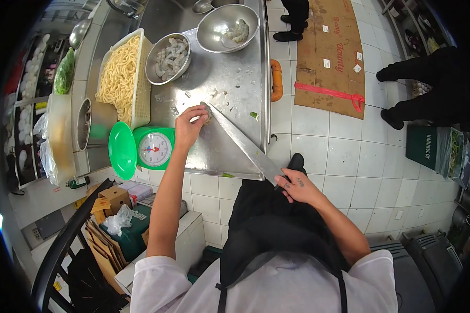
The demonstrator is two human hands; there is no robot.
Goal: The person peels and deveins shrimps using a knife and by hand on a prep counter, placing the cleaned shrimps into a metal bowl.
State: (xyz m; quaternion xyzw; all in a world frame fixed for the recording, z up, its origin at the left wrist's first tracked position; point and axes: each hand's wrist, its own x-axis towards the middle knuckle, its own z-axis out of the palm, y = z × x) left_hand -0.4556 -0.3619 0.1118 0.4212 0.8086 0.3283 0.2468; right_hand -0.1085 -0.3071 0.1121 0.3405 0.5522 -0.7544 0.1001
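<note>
1. Left hand (190, 124) pins a small pale piece, likely a shrimp (206, 116), flat on the steel bench (230, 83), fingers curled onto it
2. Right hand (297, 187) has its grip wrapped tight on the cleaver (243, 143) handle, blade laid diagonally with its tip right by the pinned piece
3. Looks like the cutting step is in hand
4. Next move calls for fingertips tucked clear of the edge
5. Bowl of shrimp (168, 57) sits beyond, noodles (119, 78) to its left, green scale (150, 148) by the left wrist
</note>
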